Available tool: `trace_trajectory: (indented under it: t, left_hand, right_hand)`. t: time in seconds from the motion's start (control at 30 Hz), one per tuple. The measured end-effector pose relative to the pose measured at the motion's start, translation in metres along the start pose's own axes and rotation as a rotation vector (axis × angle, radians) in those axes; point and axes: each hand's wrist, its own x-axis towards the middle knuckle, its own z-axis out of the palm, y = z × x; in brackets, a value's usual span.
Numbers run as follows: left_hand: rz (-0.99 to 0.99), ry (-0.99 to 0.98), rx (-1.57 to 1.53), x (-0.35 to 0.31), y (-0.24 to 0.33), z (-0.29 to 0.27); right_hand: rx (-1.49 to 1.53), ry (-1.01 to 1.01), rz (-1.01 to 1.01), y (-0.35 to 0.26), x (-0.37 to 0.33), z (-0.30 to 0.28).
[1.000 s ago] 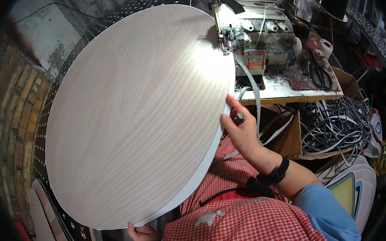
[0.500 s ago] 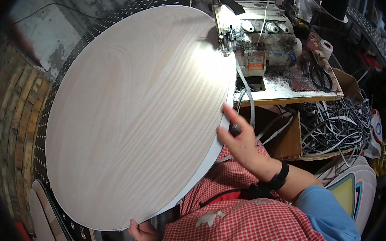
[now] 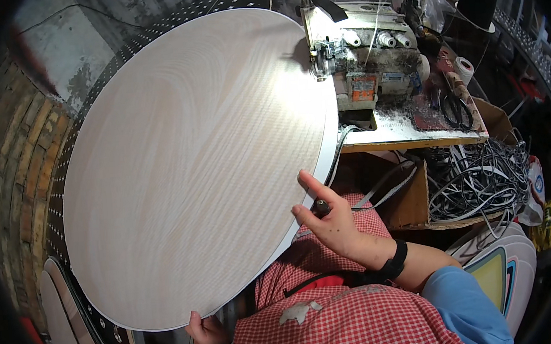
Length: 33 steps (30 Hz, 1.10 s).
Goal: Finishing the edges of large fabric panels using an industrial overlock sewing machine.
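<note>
A large oval mat with a pale wood-grain face and a white edge leans across my lap. Its upper right edge sits under the presser area of an overlock sewing machine, where a lamp lights it brightly. My right hand is at the mat's right edge, thumb and forefinger stretched onto its face. The other fingers curl around a small dark handle, whose rest is hidden. My left hand pinches the mat's bottom edge, thumb on top. Narrow grey binding strip hangs below the machine table.
A cardboard box of tangled strips stands below the machine table. Scissors and a white roll lie right of the machine. More mats stand at lower right, others at lower left.
My right hand has slid down and left along the mat's edge. The grey strip beside the mat has shifted, and its upper length beside the machine no longer shows. My left hand stays on the bottom edge.
</note>
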Motion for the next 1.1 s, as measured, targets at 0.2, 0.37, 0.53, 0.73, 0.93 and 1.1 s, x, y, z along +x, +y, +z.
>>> trace_trajectory:
  t: [0.2, 0.37, 0.53, 0.73, 0.93, 1.1]
  left_hand:
    - [-0.046, 0.281, -0.675, -0.002, 0.053, 0.046]
    - [-0.090, 0.048, -0.526, 0.002, 0.022, 0.023]
    - [-0.104, 0.167, -0.714, 0.000, 0.043, 0.037]
    - [-0.089, 0.074, -0.563, 0.003, 0.019, 0.016]
    - [-0.127, 0.200, -0.715, -0.004, 0.044, 0.040]
    - [-0.062, 0.298, -0.705, 0.001, 0.025, 0.019]
  right_hand:
    - [0.137, 0.051, 0.216, -0.005, 0.014, -0.005]
    - [0.039, -0.010, 0.004, 0.003, 0.002, 0.003]
    - [0.103, 0.036, 0.122, -0.001, 0.015, 0.000]
    - [0.010, 0.000, 0.007, 0.003, 0.002, 0.005]
    - [0.103, 0.040, 0.145, 0.001, 0.013, 0.001]
    - [0.096, 0.105, 0.206, -0.001, 0.021, -0.004]
